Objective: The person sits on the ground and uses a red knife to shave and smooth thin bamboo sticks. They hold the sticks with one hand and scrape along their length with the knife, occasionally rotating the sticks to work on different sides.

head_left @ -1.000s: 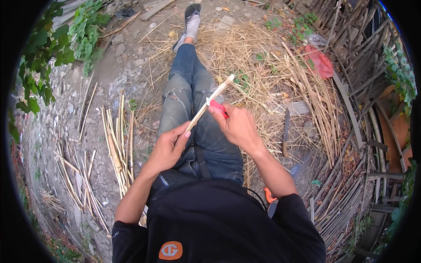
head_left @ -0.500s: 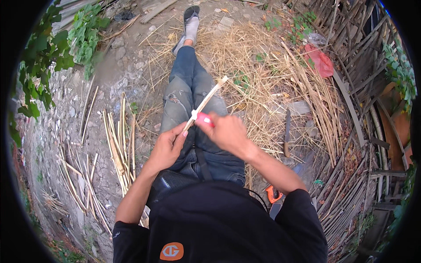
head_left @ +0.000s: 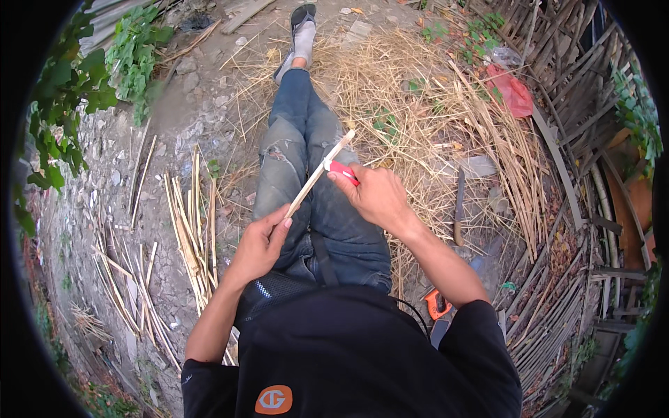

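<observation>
A pale bamboo strip [head_left: 311, 182] slants up over my outstretched legs. My left hand [head_left: 259, 245] is closed on its lower end, thumb on top. In my right hand [head_left: 380, 198] is a red utility knife [head_left: 343, 172], gripped with the fingers wrapped round it. The knife's front end meets the strip in its upper part; the blade itself is too small to make out. Past that point the strip's tip sticks out freely above my right thigh.
Split bamboo strips [head_left: 191, 230] lie at my left, with thinner ones [head_left: 129, 289] beyond. Shavings [head_left: 418, 132] cover the ground ahead. At my right are a long knife [head_left: 458, 209], an orange-handled saw [head_left: 437, 305], a bundle of strips [head_left: 512, 167] and a red plastic bag [head_left: 510, 90].
My right hand and the utility knife have moved up along the strip, away from my left hand. The left hand has shifted slightly down and left, still holding the strip.
</observation>
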Available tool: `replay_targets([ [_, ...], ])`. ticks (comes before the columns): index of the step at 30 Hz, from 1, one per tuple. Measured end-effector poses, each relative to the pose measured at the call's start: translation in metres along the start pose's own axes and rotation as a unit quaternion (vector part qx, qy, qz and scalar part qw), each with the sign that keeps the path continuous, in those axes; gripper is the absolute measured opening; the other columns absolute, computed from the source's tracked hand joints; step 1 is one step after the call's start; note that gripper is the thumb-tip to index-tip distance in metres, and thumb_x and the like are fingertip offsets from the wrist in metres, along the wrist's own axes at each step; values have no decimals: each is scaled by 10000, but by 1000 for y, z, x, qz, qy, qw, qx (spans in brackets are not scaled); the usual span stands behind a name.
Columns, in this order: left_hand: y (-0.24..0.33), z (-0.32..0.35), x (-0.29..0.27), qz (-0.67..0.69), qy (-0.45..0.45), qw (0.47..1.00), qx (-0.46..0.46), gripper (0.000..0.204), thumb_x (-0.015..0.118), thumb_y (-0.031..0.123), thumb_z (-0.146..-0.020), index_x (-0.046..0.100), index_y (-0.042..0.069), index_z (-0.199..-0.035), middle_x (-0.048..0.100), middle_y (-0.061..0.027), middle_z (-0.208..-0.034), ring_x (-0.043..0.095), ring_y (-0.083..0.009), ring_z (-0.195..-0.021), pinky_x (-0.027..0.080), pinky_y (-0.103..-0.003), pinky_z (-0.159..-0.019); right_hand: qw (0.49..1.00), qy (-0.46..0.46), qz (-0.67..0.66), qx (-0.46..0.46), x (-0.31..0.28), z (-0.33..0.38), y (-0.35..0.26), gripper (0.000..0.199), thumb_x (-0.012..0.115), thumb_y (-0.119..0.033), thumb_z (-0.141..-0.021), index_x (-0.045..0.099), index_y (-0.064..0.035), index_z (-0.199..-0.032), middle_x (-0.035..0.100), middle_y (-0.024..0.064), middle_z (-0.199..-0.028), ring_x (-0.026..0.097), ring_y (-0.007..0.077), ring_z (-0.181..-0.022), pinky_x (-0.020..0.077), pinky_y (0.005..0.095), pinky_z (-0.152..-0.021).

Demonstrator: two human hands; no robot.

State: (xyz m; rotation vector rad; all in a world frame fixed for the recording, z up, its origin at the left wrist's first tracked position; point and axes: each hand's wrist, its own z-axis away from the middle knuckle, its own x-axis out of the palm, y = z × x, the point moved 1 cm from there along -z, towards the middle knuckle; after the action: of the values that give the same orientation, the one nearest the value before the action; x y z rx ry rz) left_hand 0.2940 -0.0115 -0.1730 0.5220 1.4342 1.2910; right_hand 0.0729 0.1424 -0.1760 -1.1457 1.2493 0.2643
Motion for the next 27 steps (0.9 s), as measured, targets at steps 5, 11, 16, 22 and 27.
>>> replay_targets([
  [5, -16, 25, -15, -31, 1, 1000, 1, 371, 578, 152, -1090, 619, 19, -1434, 491, 34, -712, 419, -62, -638, 390, -254, -593, 982, 119, -68, 128, -6, -35, 78, 684, 528, -621, -1045, 700, -10, -790, 585, 115, -582, 561, 299, -584, 459, 455, -583],
  [11, -21, 56, -38, 0, 3, 999, -33, 356, 564, 145, -1095, 628, 16, -1421, 482, 43, -705, 436, -49, -636, 390, -243, -592, 948, 228, -147, 164, -51, -18, 164, 673, 491, -593, -1079, 602, -74, -665, 425, -39, -525, 385, 94, -485, 282, 321, -477],
  [16, -5, 26, -18, 102, -25, 994, -23, 356, 544, 168, -1108, 629, 41, -1430, 436, 68, -718, 412, -38, -629, 373, -241, -573, 885, 93, -436, 135, -27, -11, 60, 417, 582, -447, -1085, 670, -70, -930, 398, -88, -541, 359, 14, -435, 255, 218, -411],
  [22, 24, 0, 2, 111, -89, 990, 4, 351, 507, 218, -1128, 636, 32, -1395, 460, 57, -690, 422, -29, -592, 344, -223, -541, 843, 26, -536, 50, 23, 0, -13, 291, 737, -334, -1012, 744, -50, -951, 477, -106, -623, 395, 17, -562, 280, 243, -503],
  [27, 12, 8, -10, 119, -105, 987, -26, 350, 508, 228, -1125, 651, -5, -1344, 605, 1, -692, 473, -33, -505, 369, -205, -491, 833, 77, -539, 96, -6, -19, -2, 303, 712, -313, -1030, 726, -49, -881, 453, -103, -576, 377, 12, -502, 254, 247, -463],
])
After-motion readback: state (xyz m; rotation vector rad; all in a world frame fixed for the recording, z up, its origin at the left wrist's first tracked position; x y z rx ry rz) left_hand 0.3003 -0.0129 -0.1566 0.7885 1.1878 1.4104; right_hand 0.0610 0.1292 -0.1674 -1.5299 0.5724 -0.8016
